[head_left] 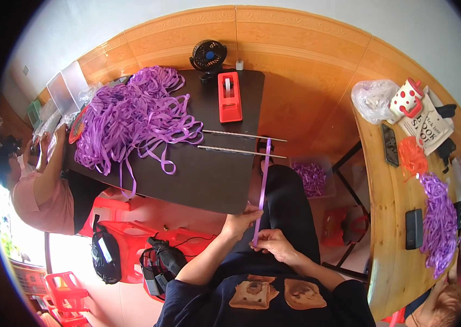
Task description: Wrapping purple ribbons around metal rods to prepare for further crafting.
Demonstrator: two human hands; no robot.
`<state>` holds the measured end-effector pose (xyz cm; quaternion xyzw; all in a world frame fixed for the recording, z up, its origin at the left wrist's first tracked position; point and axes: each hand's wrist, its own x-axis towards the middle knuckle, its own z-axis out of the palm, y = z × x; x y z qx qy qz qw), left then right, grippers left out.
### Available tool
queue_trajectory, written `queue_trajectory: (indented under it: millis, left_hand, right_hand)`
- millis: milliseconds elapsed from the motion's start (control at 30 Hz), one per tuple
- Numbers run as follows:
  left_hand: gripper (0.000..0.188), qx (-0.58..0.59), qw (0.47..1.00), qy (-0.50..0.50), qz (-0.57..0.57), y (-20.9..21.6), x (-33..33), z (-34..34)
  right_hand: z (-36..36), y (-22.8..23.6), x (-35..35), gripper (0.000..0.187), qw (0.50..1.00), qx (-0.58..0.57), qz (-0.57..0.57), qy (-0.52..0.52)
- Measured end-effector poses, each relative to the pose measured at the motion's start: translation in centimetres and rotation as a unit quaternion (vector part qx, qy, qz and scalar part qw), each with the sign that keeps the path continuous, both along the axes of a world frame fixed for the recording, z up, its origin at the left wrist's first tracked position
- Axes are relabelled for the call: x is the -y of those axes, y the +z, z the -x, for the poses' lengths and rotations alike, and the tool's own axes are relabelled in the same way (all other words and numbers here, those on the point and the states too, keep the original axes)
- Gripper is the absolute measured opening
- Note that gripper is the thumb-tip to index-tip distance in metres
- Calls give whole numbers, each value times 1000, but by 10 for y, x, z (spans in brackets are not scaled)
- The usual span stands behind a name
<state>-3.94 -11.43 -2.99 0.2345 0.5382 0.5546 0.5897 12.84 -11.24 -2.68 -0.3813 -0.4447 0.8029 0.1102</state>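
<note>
A narrow purple ribbon [263, 182] runs taut from two thin metal rods [244, 134] down toward my lap. The rods stick out past the right edge of the dark table, and the ribbon's upper end is at the farther one. My left hand [239, 222] is closed on the ribbon partway down. Lower and to the right, my right hand [277, 244] pinches its near end. A large tangled heap of purple ribbon [127, 120] covers the left part of the dark table [208, 188].
A red tape dispenser [230, 103] and a black fan [209, 56] stand at the table's back. Below the rods, a clear bin [311, 177] holds purple pieces. On the right, a wooden table [386, 218] carries a phone, a spotted mug and more ribbon. People sit at far left and lower right.
</note>
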Motion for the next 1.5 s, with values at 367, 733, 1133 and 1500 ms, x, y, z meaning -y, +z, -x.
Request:
queue_trajectory:
  millis: [367,733,1133,1500]
  left_hand:
    - [8,-57,998,3,-37,17,3,-4]
    - [8,-12,996,-46,-75,25,10,-1]
    - [6,139,984,-73,-80,45,14,3]
    - [6,201,974,-60,-85,40,18,3]
  right_hand:
    - [0,2,-11,8,972,-5,-208,-112]
    - [50,56,-129,9,953,-89,-201,-210]
    - [54,51,-124,12,961,-139,-103,-216]
    - [55,59,-114,11,932,-75,-227,-270]
